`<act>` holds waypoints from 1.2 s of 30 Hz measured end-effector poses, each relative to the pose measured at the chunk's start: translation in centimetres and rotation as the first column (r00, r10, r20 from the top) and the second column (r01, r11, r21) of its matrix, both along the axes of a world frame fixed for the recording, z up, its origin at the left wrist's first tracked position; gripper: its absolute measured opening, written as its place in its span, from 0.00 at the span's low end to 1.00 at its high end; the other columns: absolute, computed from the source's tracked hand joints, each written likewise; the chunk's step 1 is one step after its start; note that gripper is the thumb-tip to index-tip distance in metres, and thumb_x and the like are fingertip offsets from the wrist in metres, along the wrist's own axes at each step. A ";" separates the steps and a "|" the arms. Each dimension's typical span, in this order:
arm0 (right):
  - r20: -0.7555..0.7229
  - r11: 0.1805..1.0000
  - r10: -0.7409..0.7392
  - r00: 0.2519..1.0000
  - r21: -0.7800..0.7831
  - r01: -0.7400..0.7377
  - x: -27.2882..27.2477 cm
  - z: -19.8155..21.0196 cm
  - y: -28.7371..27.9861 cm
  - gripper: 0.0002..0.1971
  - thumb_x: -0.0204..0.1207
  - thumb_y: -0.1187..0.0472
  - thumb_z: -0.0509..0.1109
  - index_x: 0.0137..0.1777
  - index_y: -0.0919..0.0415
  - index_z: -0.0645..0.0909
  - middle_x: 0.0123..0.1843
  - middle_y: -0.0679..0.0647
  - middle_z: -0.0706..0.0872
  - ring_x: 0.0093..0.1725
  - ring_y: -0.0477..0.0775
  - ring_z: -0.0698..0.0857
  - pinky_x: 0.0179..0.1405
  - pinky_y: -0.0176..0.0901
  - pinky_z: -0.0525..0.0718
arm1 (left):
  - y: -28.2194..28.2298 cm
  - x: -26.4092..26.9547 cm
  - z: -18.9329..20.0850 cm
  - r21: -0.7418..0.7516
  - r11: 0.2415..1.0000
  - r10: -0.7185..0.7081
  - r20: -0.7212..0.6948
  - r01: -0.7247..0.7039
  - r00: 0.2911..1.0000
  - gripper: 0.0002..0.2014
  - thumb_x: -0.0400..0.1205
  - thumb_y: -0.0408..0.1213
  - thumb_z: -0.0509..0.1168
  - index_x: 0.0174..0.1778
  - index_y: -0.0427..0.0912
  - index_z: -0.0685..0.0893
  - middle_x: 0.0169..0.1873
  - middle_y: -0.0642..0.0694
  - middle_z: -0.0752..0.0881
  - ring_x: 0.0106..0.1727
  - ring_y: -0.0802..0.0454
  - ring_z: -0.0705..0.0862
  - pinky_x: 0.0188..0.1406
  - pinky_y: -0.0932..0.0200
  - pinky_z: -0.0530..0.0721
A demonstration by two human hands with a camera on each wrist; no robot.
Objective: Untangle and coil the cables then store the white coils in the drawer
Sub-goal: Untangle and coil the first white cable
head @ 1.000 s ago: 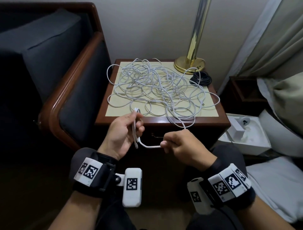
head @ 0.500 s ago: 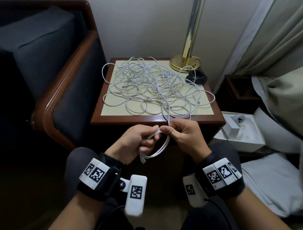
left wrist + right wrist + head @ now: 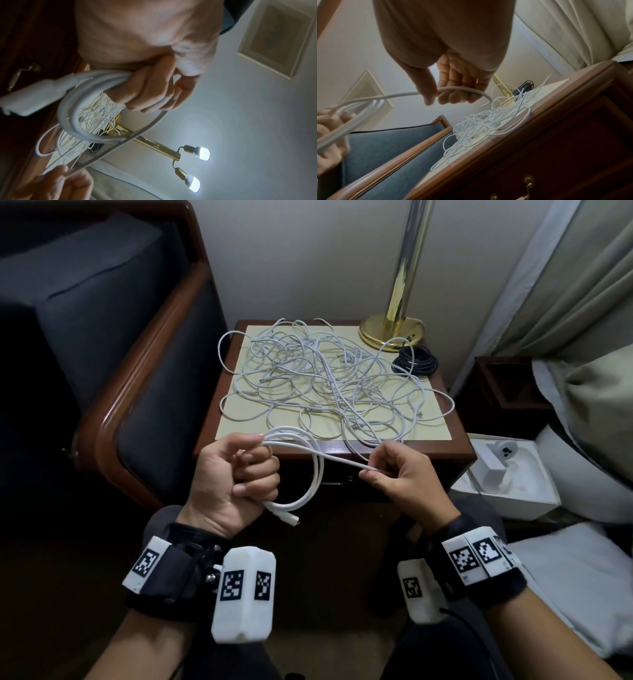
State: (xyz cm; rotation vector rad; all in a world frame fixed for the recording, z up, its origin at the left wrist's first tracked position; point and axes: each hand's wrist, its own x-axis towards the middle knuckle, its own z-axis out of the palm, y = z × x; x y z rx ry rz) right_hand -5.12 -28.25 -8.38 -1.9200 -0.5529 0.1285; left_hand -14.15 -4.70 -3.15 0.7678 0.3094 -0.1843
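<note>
1. Fingers (image 3: 255, 470) of the left hand (image 3: 229, 481) are curled tight around a few finished loops of a white cable (image 3: 317, 474); the right hand (image 3: 400, 477) pinches the same cable between thumb and fingertips, just beside the front edge of the nightstand (image 3: 455, 453).
2. From the right hand this cable runs on into the white tangle (image 3: 325, 385) on the nightstand top, so the coil in hand seems only begun.
3. One black coil (image 3: 416, 362) lies finished near the brass lamp base (image 3: 392, 332).
4. I judge the task is at an early stage: most white cables are not yet separated, and no white coil is stored. The drawer (image 3: 573, 155) looks closed.
5. Only the head view shows the whole tangle and both hands together.
6. Only the left wrist view shows the plug end (image 3: 32, 97) close, hanging out of the loops, and the two lit bulbs of the lamp.
7. Only the right wrist view shows the drawer pull (image 3: 528, 182) and the thumb over the cable.
</note>
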 end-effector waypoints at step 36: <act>0.467 0.982 0.187 0.864 -0.058 -0.181 -1.8 2.8 6.0 0.14 0.67 0.55 0.75 0.41 0.53 0.70 0.29 0.45 0.75 0.28 0.48 0.73 0.29 0.42 0.75 | -4.0 0.1 -0.1 0.524 0.840 -0.139 -0.042 0.141 0.989 0.22 0.88 0.41 0.55 0.27 0.40 0.71 0.18 0.49 0.67 0.18 0.57 0.65 0.15 0.67 0.63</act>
